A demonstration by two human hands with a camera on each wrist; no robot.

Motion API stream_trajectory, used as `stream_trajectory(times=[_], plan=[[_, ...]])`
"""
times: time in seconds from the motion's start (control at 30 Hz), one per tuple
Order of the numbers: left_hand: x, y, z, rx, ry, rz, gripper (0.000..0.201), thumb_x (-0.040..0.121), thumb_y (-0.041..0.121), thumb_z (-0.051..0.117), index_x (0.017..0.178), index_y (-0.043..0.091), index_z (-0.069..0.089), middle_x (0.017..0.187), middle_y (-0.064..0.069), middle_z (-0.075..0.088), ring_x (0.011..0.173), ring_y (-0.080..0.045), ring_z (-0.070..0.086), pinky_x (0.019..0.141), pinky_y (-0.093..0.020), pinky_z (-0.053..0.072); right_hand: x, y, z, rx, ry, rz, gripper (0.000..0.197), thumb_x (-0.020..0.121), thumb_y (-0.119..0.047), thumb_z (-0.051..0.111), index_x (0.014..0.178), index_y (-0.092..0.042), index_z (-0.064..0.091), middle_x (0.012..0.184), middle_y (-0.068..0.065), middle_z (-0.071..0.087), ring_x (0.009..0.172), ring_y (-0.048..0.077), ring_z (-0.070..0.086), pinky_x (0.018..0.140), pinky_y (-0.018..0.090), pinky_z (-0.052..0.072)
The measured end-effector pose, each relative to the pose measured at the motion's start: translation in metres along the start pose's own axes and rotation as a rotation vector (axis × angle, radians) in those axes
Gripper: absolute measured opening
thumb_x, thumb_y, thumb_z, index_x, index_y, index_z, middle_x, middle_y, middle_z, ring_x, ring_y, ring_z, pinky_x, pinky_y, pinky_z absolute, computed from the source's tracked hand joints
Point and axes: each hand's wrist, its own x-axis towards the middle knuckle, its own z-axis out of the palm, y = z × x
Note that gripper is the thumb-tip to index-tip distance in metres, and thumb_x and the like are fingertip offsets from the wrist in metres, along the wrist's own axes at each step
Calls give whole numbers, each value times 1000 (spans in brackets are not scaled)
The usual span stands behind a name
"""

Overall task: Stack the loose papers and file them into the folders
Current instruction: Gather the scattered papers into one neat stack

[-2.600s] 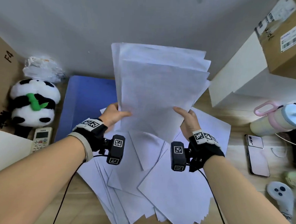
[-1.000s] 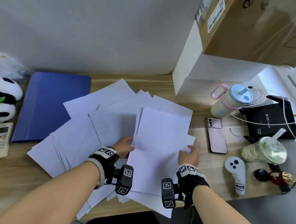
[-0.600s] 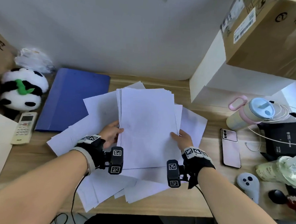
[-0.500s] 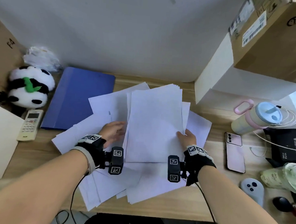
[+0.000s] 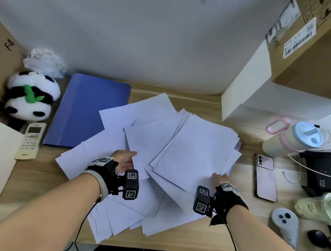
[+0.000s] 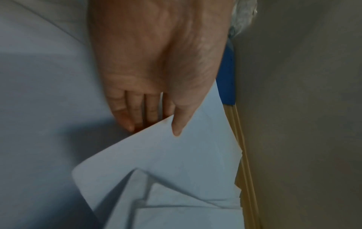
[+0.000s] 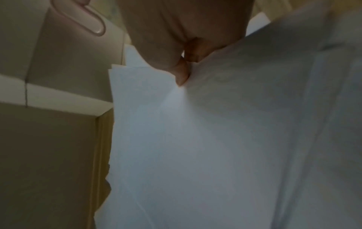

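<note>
Loose white sheets (image 5: 118, 209) lie fanned over the middle of the wooden desk. On them rests a gathered paper stack (image 5: 194, 153), angled toward the back right. My right hand (image 5: 218, 179) pinches its near right corner; in the right wrist view the thumb lies on top of the stack (image 7: 176, 139) and the right hand (image 7: 187, 68) has its fingers underneath. My left hand (image 5: 125, 158) is at the left of the stack, on a single loose sheet (image 6: 176, 162), where the left hand (image 6: 154, 128) has its thumb above and fingers below. A shut blue folder (image 5: 88, 109) lies at the back left.
A panda toy (image 5: 31, 97) and a remote (image 5: 30, 140) sit left of the folder. A phone (image 5: 265, 177), pink tumbler (image 5: 292, 139), white controller (image 5: 286, 225) and drink cup (image 5: 319, 208) crowd the right. A white box (image 5: 258, 103) under a cardboard box (image 5: 308, 50) stands at the back right.
The stack has swung to the right and lies lower on the spread sheets. My left hand has left its left edge and taken a loose sheet. The right hand keeps its hold.
</note>
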Motion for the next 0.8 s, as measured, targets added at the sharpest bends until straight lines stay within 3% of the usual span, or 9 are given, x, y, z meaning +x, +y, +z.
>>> stream_trajectory(times=[0.17,0.2,0.3,0.37,0.43,0.5,0.6,0.7,0.8], plan=[[-2,-6,8,113,18,43,24,89,-14,45,105,-1,57,45,-4,61,31,-11,54,47,-26,57,2,0,17,-319,-22,69,24,92,-7,48,116,-6,43,131,19,51,127,28,45,88,28,40],[-4,-8,9,109,-21,31,27,89,-15,44,108,-1,56,51,-6,63,32,-12,56,44,-25,56,0,-1,22,-353,-38,61,13,90,-7,51,100,-9,42,125,18,55,125,28,48,82,27,37],[-10,-15,11,120,-175,-26,31,92,-12,44,117,1,56,84,-11,64,67,-22,64,47,-22,56,-10,-2,42,-459,-79,-59,29,89,-12,52,72,-18,29,119,16,57,119,26,51,71,22,32],[-10,-19,13,169,-260,-46,24,92,-9,46,108,6,58,84,-8,69,72,-20,67,51,-20,56,-20,-7,55,-269,-96,-9,4,92,-13,49,91,-13,45,133,19,50,102,20,55,56,17,37],[-13,-22,13,235,-315,-55,21,92,-6,47,98,8,62,72,-3,74,64,-13,72,53,-18,55,-24,-8,66,-86,-138,-7,34,94,-13,46,127,-4,42,140,17,44,94,17,55,59,14,42],[-17,-25,11,285,-340,-56,21,93,-5,47,95,8,64,69,-2,74,62,-11,73,56,-17,56,-17,-4,72,-276,-103,-116,44,94,-12,43,137,-5,34,139,15,44,108,21,52,77,19,43],[-20,-23,5,331,-401,-92,14,95,9,51,95,9,65,85,-7,75,76,-17,73,63,-22,54,-25,-11,72,-172,-109,-25,51,96,-12,43,142,-6,22,147,11,36,80,5,47,57,5,43],[-21,-16,-12,331,-343,-135,16,96,21,52,91,9,61,88,-8,71,75,-21,69,60,-25,50,-20,-13,59,-553,14,-181,42,97,-7,35,139,-9,35,143,11,42,122,20,44,98,16,36],[-14,-9,-34,274,-24,-43,11,93,14,54,88,7,61,66,-8,66,43,-14,61,48,-19,42,-12,-17,49,-701,32,-205,42,96,-8,37,138,-5,41,146,13,40,137,29,34,110,28,30]])
